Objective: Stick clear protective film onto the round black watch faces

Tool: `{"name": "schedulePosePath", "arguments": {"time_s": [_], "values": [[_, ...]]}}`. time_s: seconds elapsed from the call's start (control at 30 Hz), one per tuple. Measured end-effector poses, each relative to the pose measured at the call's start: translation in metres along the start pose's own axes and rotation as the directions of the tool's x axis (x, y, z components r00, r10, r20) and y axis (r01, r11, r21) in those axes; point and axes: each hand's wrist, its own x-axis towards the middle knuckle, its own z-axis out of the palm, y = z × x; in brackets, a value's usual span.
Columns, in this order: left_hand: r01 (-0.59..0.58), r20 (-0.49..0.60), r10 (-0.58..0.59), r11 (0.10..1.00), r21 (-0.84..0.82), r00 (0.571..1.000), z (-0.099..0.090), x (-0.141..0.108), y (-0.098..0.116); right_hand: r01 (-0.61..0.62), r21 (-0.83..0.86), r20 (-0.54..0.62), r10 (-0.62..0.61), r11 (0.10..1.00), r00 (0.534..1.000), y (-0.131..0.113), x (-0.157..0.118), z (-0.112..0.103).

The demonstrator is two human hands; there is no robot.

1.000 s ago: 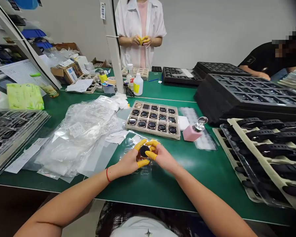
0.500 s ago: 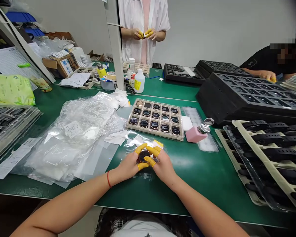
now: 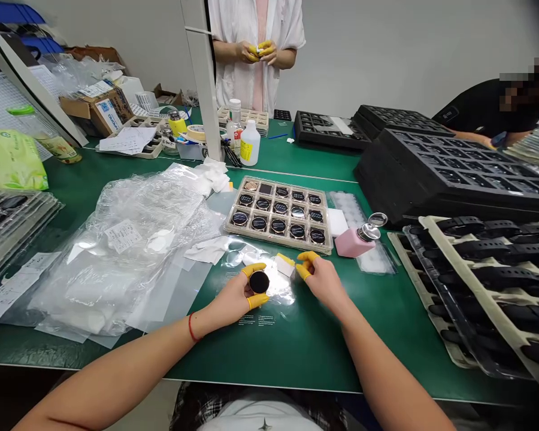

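Now the left grip alone holds the round black disc

The right grip has drawn away from the disc and stands open, its yellow finger cots just beside a small white-and-yellow tab, leaving that hand free. The left grip clamps the disc's edge between thumb and fingertip, just above a clear plastic film on the green worktop. Behind it sit a tray of round watch faces and a pink dispenser bottle.
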Motion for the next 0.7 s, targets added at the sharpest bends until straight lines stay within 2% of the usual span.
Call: {"name": "schedulePosePath", "arguments": {"time_s": [0.07,0.13,0.33,0.43,0.5,0.53,0.6,0.7], "values": [[0.013,0.036,-0.012,1.0,-0.024,0.999,-0.001,-0.002,0.002,-0.016,-0.288,-0.017,0.012,0.958,1.0,0.008,0.011,-0.002],[0.0,0.069,-0.001,1.0,0.008,0.998,-0.001,-0.005,0.002,0.045,-0.407,-0.02,-0.058,0.912,0.998,0.006,0.019,0.002],[-0.049,0.137,0.025,0.983,0.176,0.99,0.001,-0.009,-0.005,0.183,-0.208,0.095,-0.167,0.961,0.981,-0.02,0.041,0.026],[-0.043,0.16,0.014,0.982,0.181,0.987,0.0,-0.009,-0.008,0.269,0.138,0.087,-0.283,0.953,0.955,-0.024,0.047,0.034],[-0.066,0.171,0.032,0.977,0.201,0.985,0.0,-0.009,-0.008,0.327,0.359,0.098,-0.384,0.874,0.918,-0.027,0.05,0.037],[-0.078,0.178,0.039,0.973,0.216,0.983,-0.001,-0.01,-0.008,0.358,0.395,0.11,-0.43,0.846,0.896,-0.029,0.052,0.038],[-0.088,0.204,0.035,0.962,0.257,0.978,-0.002,-0.011,-0.006,0.43,0.354,0.126,-0.498,0.83,0.858,-0.036,0.056,0.042],[-0.106,0.239,0.028,0.943,0.317,0.971,-0.003,-0.012,-0.001,0.518,0.171,0.147,-0.542,0.838,0.828,-0.05,0.061,0.049]]}}
